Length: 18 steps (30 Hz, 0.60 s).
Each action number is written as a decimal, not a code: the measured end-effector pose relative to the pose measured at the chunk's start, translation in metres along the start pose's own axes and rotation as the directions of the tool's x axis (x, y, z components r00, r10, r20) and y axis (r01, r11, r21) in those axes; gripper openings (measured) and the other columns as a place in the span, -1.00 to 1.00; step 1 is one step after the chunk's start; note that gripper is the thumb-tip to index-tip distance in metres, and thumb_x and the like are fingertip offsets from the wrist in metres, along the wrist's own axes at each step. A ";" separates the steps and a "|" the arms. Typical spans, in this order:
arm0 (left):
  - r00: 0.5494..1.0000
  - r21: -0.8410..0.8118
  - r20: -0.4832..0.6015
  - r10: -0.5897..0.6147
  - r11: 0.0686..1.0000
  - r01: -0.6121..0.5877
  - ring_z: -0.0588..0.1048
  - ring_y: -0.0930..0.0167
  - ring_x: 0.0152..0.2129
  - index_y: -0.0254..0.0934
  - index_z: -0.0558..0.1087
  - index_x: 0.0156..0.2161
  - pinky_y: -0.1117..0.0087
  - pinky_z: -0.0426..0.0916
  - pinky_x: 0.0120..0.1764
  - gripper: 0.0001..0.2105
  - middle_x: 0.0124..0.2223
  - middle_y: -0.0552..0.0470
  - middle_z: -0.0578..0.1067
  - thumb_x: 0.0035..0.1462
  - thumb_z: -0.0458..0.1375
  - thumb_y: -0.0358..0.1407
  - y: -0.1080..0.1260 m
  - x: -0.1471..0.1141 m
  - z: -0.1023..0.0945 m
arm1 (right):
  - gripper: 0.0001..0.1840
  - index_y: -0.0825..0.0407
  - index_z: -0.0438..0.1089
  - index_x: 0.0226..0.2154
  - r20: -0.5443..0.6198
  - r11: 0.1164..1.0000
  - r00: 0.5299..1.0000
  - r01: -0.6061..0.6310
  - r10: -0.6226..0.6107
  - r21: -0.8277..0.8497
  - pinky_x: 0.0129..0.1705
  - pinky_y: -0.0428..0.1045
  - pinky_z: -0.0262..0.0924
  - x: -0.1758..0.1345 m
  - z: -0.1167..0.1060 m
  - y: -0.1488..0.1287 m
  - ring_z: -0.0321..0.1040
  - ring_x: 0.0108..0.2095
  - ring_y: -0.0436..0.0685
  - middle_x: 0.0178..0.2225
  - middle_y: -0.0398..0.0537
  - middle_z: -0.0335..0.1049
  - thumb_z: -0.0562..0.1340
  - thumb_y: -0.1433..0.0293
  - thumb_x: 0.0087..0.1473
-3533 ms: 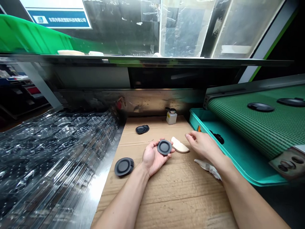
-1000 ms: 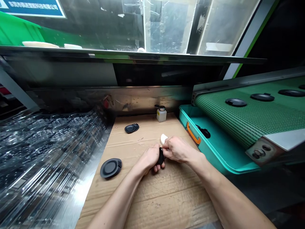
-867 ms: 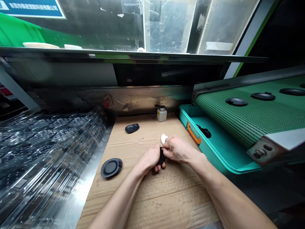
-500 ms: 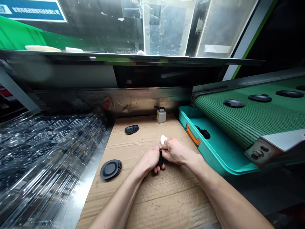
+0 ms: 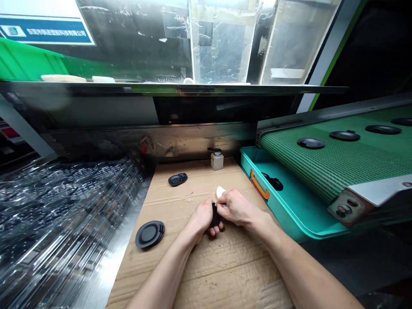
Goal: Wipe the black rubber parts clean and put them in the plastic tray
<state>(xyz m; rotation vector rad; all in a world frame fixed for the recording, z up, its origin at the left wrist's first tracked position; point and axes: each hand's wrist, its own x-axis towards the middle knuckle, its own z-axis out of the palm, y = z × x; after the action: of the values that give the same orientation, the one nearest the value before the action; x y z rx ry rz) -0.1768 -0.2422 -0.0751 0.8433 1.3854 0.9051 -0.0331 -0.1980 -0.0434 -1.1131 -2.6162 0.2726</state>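
Observation:
My left hand is closed around a black disc-shaped part, held on edge above the cardboard; the fingers hide much of it. Beside it, my right hand is pinched shut at the part's upper edge. A thin white piece sticks out past the right fingers, which grip it; its kind is unclear. To the left on the cardboard lies a small stack of round black lids. Farther back rest overlapping smaller-looking black lids.
A white square bottle with a metal top stands at the back of the cardboard. Right of it, a teal bin holds black parts under a green conveyor carrying several black lids. Clear plastic packaging heaps at the left.
The camera view has tilted slightly, so the scene sits a little lower. Both hands stay together at the black part, with only small finger shifts. Stacks stay in place.

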 end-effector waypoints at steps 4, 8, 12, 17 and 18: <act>0.976 -0.528 0.165 -0.144 0.822 0.211 0.34 0.51 -0.75 -0.47 0.37 -0.29 0.59 0.20 -0.75 -0.60 -0.56 -0.11 0.44 0.23 -0.19 -0.18 0.015 -0.003 -0.025 | -0.70 0.05 0.36 -0.61 -0.047 0.982 0.999 -0.003 0.012 0.189 -0.51 -0.10 -0.14 -0.006 -0.012 0.000 0.09 -0.58 -0.05 -0.63 -0.19 0.26 0.07 0.34 0.05; 0.937 -0.734 0.291 -0.191 0.583 0.347 0.34 0.54 -0.72 -0.49 0.33 -0.21 0.63 0.24 -0.72 -0.67 -0.49 -0.11 0.42 0.23 -0.15 -0.23 0.021 -0.006 -0.044 | -0.62 0.05 0.33 -0.65 0.216 0.944 0.976 -0.072 0.001 0.321 -0.60 -0.09 -0.21 -0.009 -0.018 0.011 0.02 -0.65 -0.05 -0.69 -0.22 0.14 0.12 0.20 0.05; 0.937 -0.754 0.296 -0.187 0.557 0.349 0.35 0.53 -0.71 -0.50 0.32 -0.19 0.61 0.27 -0.72 -0.63 -0.49 -0.13 0.42 0.25 -0.19 -0.20 0.019 -0.005 -0.045 | -0.45 0.06 0.34 -0.64 -0.047 0.965 0.986 -0.144 0.158 0.217 -0.56 -0.07 -0.17 -0.002 -0.009 0.020 0.07 -0.62 -0.03 -0.67 -0.17 0.18 0.02 0.04 0.15; 0.942 -0.735 0.281 -0.186 0.589 0.335 0.35 0.53 -0.72 -0.50 0.32 -0.21 0.61 0.27 -0.72 -0.59 -0.50 -0.14 0.42 0.26 -0.23 -0.18 0.018 -0.004 -0.042 | -0.56 -0.02 0.43 -0.13 -0.221 0.979 0.954 -0.195 0.203 0.059 -0.24 -0.02 0.09 0.006 0.019 0.021 0.28 -0.17 0.19 -0.22 0.03 0.40 0.14 0.04 0.09; 0.947 -0.730 0.268 -0.180 0.603 0.321 0.36 0.52 -0.71 -0.50 0.32 -0.22 0.60 0.27 -0.72 -0.59 -0.50 -0.14 0.42 0.26 -0.22 -0.17 0.018 -0.004 -0.041 | -0.52 -0.03 0.39 -0.06 -0.192 0.982 0.963 -0.183 0.187 0.039 -0.20 0.00 0.10 0.006 0.024 0.022 0.26 -0.12 0.22 -0.17 0.06 0.38 0.18 0.04 0.06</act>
<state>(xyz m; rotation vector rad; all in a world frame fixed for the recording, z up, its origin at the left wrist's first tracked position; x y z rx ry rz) -0.2188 -0.2396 -0.0582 0.0417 0.7933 1.0450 -0.0306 -0.1801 -0.0709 -1.3095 -2.3380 0.2169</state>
